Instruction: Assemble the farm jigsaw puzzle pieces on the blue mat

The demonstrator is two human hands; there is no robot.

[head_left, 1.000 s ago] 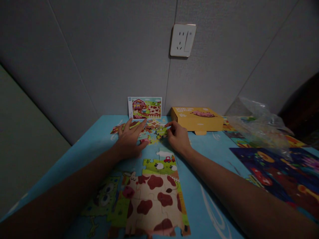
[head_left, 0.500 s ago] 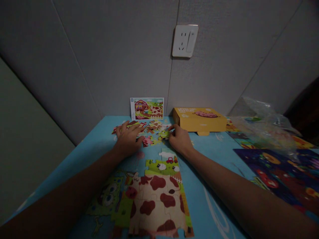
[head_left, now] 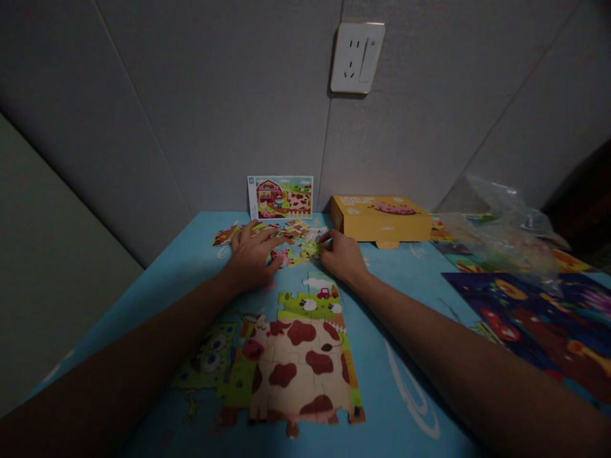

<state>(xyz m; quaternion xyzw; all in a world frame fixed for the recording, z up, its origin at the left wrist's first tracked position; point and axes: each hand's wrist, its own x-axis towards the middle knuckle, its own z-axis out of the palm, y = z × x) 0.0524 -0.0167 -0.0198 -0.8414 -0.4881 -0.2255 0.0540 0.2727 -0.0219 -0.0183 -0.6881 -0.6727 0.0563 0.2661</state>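
Note:
My left hand (head_left: 252,257) lies with fingers spread over the left part of a heap of loose jigsaw puzzle pieces (head_left: 298,228), palm near the table. At the heap's right edge, my right hand (head_left: 342,256) has its thumb and fingers pinched on a puzzle piece (head_left: 312,249), greenish and partly hidden by the fingers. Nearer to me, between my forearms, lies a joined section of puzzle (head_left: 296,362) showing a brown-spotted cow, sheep and a red tractor. A picture card (head_left: 285,197) of a farm scene leans upright against the wall behind the heap.
A yellow puzzle box (head_left: 386,222) stands at the back right. Beyond it lie a crumpled clear plastic bag (head_left: 506,229) and a dark blue picture sheet (head_left: 534,318). The table has a light-blue patterned cover (head_left: 410,299). A wall socket (head_left: 358,57) is above.
My view has tilted down slightly. My left hand has shifted a little to the right over the heap. The right hand stays at the heap's right edge, still pinched.

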